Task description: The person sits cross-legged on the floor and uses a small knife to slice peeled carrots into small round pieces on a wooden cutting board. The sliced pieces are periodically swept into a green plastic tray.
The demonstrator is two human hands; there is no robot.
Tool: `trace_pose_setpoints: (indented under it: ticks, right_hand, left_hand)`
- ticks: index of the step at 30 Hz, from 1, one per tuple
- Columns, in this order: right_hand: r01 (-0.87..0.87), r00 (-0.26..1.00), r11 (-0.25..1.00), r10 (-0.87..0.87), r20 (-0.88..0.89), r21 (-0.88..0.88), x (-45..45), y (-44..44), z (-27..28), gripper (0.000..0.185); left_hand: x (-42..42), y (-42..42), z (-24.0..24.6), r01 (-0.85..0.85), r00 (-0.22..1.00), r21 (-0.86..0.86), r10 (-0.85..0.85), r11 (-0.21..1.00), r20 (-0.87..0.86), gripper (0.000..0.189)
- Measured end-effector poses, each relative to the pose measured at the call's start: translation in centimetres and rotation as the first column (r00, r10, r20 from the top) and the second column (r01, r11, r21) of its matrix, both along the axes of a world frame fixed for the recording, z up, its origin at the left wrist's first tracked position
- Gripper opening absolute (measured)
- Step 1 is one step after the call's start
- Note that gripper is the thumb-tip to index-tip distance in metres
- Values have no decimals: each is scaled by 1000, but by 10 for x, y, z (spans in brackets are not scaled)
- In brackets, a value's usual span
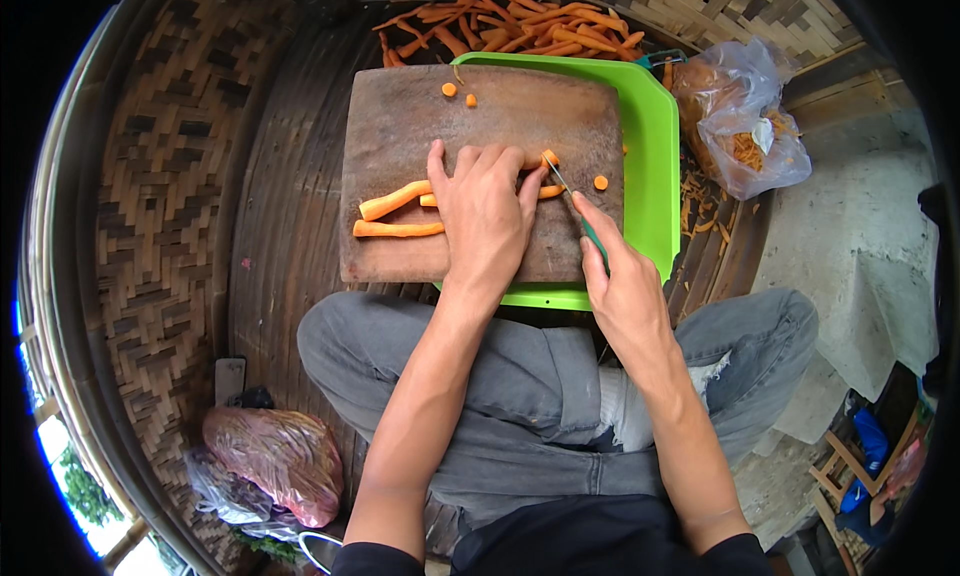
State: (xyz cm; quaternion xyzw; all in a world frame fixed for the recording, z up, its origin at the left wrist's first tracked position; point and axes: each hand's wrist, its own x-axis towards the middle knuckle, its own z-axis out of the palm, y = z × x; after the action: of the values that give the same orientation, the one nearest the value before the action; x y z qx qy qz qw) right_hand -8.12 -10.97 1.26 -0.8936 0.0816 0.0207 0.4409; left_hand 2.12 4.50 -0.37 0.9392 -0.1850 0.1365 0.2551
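My left hand presses several peeled carrots flat against a wooden cutting board, its fingers hiding their middles. In my right hand is a knife with a green handle, its thin blade angled up and to the left. The blade meets a cut carrot end just past my left fingertips. One carrot slice lies right of the blade, and two small pieces lie near the board's far edge. Beneath the board's right side sits a green plastic tray.
A heap of peeled carrots lies behind the board. A peeler rests at the tray's far right corner, beside a plastic bag of peelings. Loose peelings are scattered on the slatted floor. Filled plastic bags sit at lower left.
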Motion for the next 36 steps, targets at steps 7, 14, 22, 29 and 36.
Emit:
trace_pose_setpoints:
  ticks: [7,14,22,29,36]
  right_hand:
    - [30,999,986,-23,-42,162,1,-7,1,48]
    - [-11,998,989,0,70,149,-7,1,2,49]
    - [3,1000,998,-3,8,64,-2,1,6,49]
    - [-9,1000,999,10,-18,48,2,-3,5,47]
    - [30,999,985,-35,27,169,3,-6,-1,45]
  left_hand:
    - [0,0,-1,-6,1000,5,6,1000,0,17]
    - [-1,2,0,3,1000,-33,-3,999,-14,14]
    - [-2,0,-3,14,1000,-73,-13,997,14,14]
    - [-2,0,-4,21,1000,-55,-20,998,8,12]
    - [-2,-3,-2,-20,1000,-29,21,999,11,12]
